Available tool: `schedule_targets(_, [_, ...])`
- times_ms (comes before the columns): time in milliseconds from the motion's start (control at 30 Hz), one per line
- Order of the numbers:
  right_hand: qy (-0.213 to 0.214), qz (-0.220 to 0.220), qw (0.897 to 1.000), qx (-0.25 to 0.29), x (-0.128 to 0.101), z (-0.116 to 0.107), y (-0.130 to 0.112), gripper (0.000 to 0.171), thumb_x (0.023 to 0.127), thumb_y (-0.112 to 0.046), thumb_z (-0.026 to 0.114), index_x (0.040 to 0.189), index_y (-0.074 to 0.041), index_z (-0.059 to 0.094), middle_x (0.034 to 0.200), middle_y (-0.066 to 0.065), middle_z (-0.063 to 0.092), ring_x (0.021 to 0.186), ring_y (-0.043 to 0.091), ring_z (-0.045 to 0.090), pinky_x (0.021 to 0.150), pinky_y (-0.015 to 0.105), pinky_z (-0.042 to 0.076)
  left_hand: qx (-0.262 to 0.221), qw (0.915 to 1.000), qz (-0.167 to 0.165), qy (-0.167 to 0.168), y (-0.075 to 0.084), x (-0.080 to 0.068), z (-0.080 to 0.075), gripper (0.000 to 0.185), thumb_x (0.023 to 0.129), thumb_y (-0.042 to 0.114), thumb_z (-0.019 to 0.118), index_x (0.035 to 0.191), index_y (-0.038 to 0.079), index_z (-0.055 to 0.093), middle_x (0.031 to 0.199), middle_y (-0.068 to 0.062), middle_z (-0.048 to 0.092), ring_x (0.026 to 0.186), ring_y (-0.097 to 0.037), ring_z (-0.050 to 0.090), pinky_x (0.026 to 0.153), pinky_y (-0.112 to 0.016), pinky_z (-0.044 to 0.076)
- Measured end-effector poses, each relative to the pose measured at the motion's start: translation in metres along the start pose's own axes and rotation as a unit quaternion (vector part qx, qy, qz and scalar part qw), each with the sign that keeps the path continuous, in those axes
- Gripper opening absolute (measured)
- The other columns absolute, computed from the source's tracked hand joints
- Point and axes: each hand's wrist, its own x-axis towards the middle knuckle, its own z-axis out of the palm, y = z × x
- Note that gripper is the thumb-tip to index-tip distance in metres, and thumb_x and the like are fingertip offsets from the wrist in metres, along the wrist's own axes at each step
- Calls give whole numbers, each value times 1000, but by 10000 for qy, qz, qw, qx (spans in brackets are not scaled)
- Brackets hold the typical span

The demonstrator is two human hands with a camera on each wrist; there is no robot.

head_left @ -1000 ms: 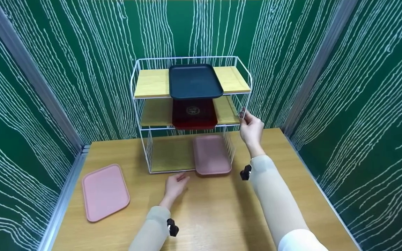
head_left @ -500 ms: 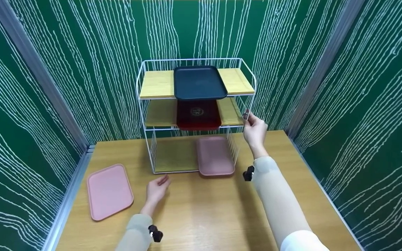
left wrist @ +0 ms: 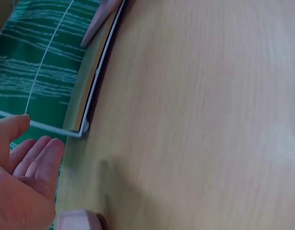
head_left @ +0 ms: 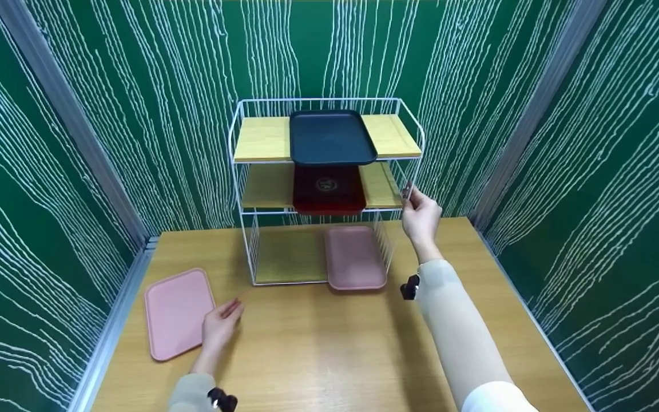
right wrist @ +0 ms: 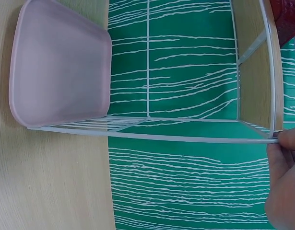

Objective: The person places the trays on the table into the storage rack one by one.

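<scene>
In the head view a white wire rack (head_left: 264,140) with three wooden shelves stands at the table's back. My right hand (head_left: 423,220) pinches its right front post near the middle shelf; the right wrist view shows the thumb and fingers on the white wire. My left hand (head_left: 219,326) is over the table beside the loose pink tray (head_left: 161,312), overlapping its right edge. Its fingers are extended and hold nothing in the left wrist view. On the rack lie a dark blue tray (head_left: 333,137) on top, a dark red tray (head_left: 329,191) in the middle and another pink tray (head_left: 355,260) at bottom right.
The wooden table (head_left: 318,355) extends in front of the rack. Green walls (head_left: 604,229) with white wavy lines enclose it on the sides and back, with metal posts (head_left: 521,126) at the corners. The upper trays jut past their shelves' front edges.
My left hand has moved left, from in front of the rack's bottom shelf to the loose pink tray. My right hand keeps its grip on the post. The head view has shifted slightly.
</scene>
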Motion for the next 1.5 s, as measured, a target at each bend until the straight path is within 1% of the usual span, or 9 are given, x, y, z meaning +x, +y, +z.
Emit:
schedule_targets(200, [-28,42,10000,74,0,0,-1,37,102,1,68,139,-6,71,126,18,75,112,27,75,94,40,62,-729,9955,-543,249,-11,-12,-30,46,102,6,72,142,-14,59,141,-30,62,112,-10,70,92,-15,56])
schedule_targets(400, [7,-36,10000,51,1,1,0,35,102,0,69,136,-7,73,122,18,77,110,27,76,92,40,62,-995,9915,-711,436,-10,-14,-58,49,103,6,70,146,-12,54,149,-29,55,101,7,65,97,-18,56])
schedule_targets(733, [199,-205,9996,0,0,1,1,32,100,3,70,131,-2,75,119,19,77,108,31,77,93,43,62,-218,9876,-783,1341,-11,-16,-114,50,104,20,73,146,-2,61,148,-19,59,88,19,58,81,-6,53])
schedule_targets(900, [69,-99,9999,48,0,1,0,35,101,3,68,135,-3,72,124,18,75,113,31,75,97,41,61,-722,9765,-1047,1740,-22,-19,-137,55,101,23,78,149,2,60,134,10,69,98,12,63,89,-12,55])
schedule_targets(967, [26,-62,10000,58,0,0,0,35,102,2,68,137,-4,71,125,17,75,114,30,75,97,41,61,-741,9735,-1143,1839,-27,-19,-143,56,100,23,79,150,5,60,132,15,69,104,9,64,92,-13,54])
schedule_targets(1133, [-2,-13,10000,85,0,-1,-1,35,102,2,68,135,-6,73,125,18,75,114,31,74,97,42,61,-375,9716,-1289,1951,-40,-19,-153,56,101,21,78,152,7,59,150,-8,62,113,1,65,89,-11,54])
schedule_targets(1267, [-67,54,9999,112,1,-1,0,36,102,2,68,136,-5,72,126,20,74,116,33,74,100,42,60,-99,9694,-1416,2000,-48,-20,-156,56,101,16,75,153,6,56,154,-16,58,132,-21,64,89,-10,55])
schedule_targets(1367, [-48,70,10000,42,2,-1,1,36,102,1,69,137,-5,72,126,19,75,114,30,75,99,40,61,188,9689,-1500,1960,-52,-22,-157,59,101,14,73,156,5,52,156,-18,55,141,-33,57,100,-20,55])
schedule_targets(1500, [25,19,10000,-29,2,0,3,35,101,1,70,135,-7,74,124,16,76,111,27,76,96,39,62,618,9676,-1575,1876,-56,-23,-157,61,101,13,73,157,5,50,156,-18,54,142,-35,56,112,-39,48])
